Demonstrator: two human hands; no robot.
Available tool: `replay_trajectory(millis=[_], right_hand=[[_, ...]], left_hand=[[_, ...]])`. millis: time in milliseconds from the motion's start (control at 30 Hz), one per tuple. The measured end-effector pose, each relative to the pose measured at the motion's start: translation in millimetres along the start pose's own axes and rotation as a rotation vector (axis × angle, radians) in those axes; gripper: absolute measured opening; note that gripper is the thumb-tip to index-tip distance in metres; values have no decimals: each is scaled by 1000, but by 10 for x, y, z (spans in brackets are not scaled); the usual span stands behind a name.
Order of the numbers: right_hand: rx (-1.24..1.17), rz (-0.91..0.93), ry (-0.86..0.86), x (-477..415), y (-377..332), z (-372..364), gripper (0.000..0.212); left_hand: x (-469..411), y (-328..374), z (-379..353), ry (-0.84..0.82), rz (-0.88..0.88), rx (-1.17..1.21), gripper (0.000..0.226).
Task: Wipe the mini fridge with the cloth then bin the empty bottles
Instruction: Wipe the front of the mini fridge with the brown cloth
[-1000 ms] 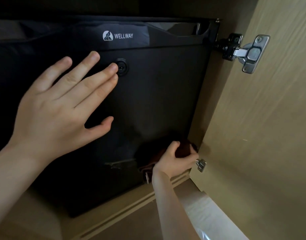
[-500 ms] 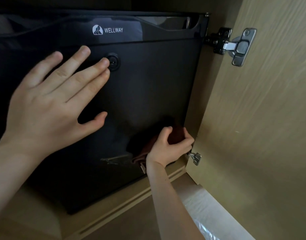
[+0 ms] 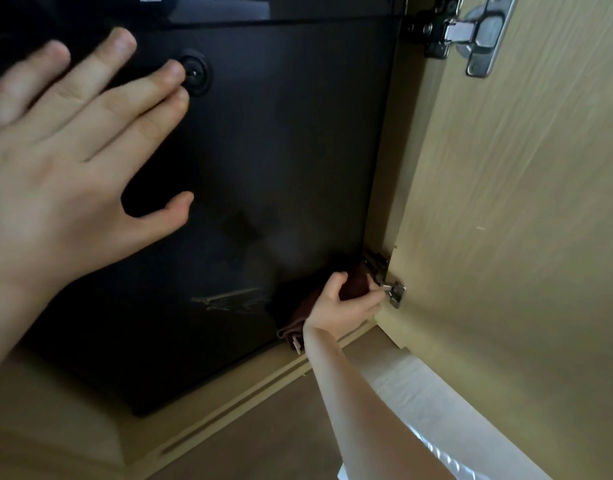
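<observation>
Head view looks down at the black door of the mini fridge point(image 3: 281, 150), which fills the upper left and middle of the frame and sits inside a pale wooden cabinet. To its right the open cabinet door point(image 3: 523, 237) takes up the whole right side, swung outward, with a metal hinge point(image 3: 471, 32) at its top edge and a smaller lower hinge point(image 3: 388, 285) near the fridge's bottom right corner. Below the fridge runs the cabinet's wooden base ledge point(image 3: 229, 403), and at the lower right edge a white plastic bin liner point(image 3: 436, 410) shows. The left hand point(image 3: 66, 161) lies flat against the fridge door, fingers spread and open, gripping nothing, with two fingertips just beside a round lock point(image 3: 194, 72). The right hand point(image 3: 343, 303) is far down at the door's lower right corner, its fingers curled shut around a dark reddish-brown cloth point(image 3: 298, 320), pressing it against the fridge front close to the lower hinge. Part of the cloth hangs below the wrist, touching the ledge. Pale scuff marks point(image 3: 229, 299) streak the door just left of the cloth.
</observation>
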State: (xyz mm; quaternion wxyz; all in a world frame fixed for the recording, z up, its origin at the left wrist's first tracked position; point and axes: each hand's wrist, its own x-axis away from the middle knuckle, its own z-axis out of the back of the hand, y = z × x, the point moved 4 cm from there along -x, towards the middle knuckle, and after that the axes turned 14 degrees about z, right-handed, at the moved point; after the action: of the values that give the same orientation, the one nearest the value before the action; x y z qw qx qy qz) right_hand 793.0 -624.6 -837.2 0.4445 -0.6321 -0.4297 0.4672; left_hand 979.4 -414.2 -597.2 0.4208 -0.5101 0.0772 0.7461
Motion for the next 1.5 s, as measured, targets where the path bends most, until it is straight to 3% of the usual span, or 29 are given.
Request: replay_trajectory(millis=[133,233,433,533,600,700,767,900,1067,1167,1333,1400,1500], right_hand=[[28,-139,-15,21,98,45,34],[-112,-185,-10,19,-122,43,35],[-353,220,-35,90,-1360,-202,34],[-308,361,-48,232,-1391,-211,39],[-236,265,-42,291,-1131,-132,40],[-128,-97,11,334,-719,-12,43],[-131,-183,25,330,-735,-35,43],[-267,26,0,287,-1239,-211,34],[-345,395,-54,418,-1653,-312,38],[-323,349,-64,403,-1398,-275,40],[-267,106,-117,352,-1124,-173,38],[-317,185,-155,316,-1337,-190,37],[-380,526,-220,254,-1853,-264,42]], left_hand=[[-6,-39,-44,-32,13,49,103],[-24,175,190,36,-22,111,92],[-128,634,729,74,-38,88,69],[-117,707,833,90,-39,3,63],[-105,711,861,74,-39,-14,62],[-102,713,888,68,-24,-32,62],[-117,717,894,64,-18,-49,62],[-167,676,917,71,-6,-84,64],[-128,674,915,82,-17,-63,64],[-141,672,883,93,-20,-78,63],[-118,685,875,79,-14,-74,64],[-115,698,894,73,-29,-69,61],[33,638,947,130,20,-114,52]])
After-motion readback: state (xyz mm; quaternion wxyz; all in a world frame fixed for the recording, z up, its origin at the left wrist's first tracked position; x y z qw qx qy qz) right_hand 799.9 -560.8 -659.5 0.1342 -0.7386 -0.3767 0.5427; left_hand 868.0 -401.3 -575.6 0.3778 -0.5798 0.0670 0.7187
